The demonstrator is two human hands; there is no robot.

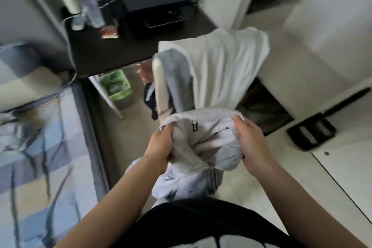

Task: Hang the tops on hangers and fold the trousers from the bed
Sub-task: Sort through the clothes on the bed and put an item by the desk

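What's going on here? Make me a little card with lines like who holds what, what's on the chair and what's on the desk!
Held thing: pale grey zip-up top, bunched up, hanging in front of the person
Left grip: left hand clutches the top's left edge
Right grip: right hand clutches its right edge
Chair: cream chair with a white cloth draped over its back
Desk: black desk with a clear plastic bottle on it
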